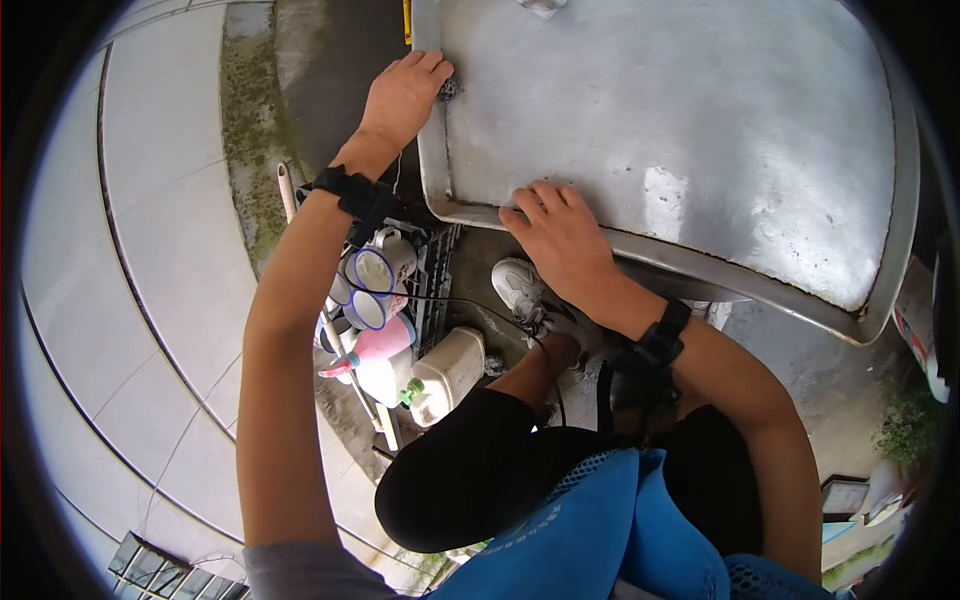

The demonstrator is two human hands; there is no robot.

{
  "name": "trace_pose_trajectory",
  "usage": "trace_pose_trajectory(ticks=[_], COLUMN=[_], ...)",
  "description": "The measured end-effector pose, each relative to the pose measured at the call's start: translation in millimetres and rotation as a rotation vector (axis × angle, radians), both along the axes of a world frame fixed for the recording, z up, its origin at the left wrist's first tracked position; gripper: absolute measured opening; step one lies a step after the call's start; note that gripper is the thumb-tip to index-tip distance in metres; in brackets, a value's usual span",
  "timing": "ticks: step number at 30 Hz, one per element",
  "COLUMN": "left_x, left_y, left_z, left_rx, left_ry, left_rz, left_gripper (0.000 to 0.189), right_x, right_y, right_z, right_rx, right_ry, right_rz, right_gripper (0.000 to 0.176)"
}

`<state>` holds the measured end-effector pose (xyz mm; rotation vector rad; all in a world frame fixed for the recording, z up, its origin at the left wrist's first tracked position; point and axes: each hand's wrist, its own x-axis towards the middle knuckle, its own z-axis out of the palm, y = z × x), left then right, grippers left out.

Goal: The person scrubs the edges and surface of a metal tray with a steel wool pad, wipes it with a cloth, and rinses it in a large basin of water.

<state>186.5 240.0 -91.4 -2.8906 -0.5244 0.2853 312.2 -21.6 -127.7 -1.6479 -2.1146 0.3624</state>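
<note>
Metal tray (pixel 700 130); left hand (pixel 402 98) probably holds scourer (pixel 449 90).

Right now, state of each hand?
Left hand: apparently closed on a dark scouring pad, at one edge of the metal tray.
Right hand: on the tray's near rim; grip can't be told.

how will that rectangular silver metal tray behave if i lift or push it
The rectangular silver metal tray is probably stiff, since it looks flat with a turned-up rim. It may be awkward to lift, extending well beyond the right hand. Its shiny face could also be slippery.
</note>
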Motion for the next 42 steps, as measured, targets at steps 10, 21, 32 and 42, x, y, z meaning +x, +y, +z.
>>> trace_pose_trajectory(ticks=[10, 21, 32, 42], left_x=[-17, -50, -54, -58], left_y=[-16, -91, -117, -128], left_z=[18, 42, 29, 25], left_rx=[-0.135, -0.236, -0.103, -0.242], left_ry=[0.099, 0.24, 0.357, 0.316], left_rz=[-0.079, -0.006, 0.011, 0.38], left_gripper=[0.027, 0.038, 0.024, 0.023], right_x=[-2, 1, 1, 1], right_y=[1, -1, 0, 0], right_z=[-2, 0, 0, 0], right_rx=[0.009, 0.002, -0.015, 0.004], right_ry=[0.048, 0.028, 0.034, 0.053], right_rz=[-0.021, 0.008, 0.002, -0.01], right_gripper=[0.026, 0.025, 0.027, 0.026])
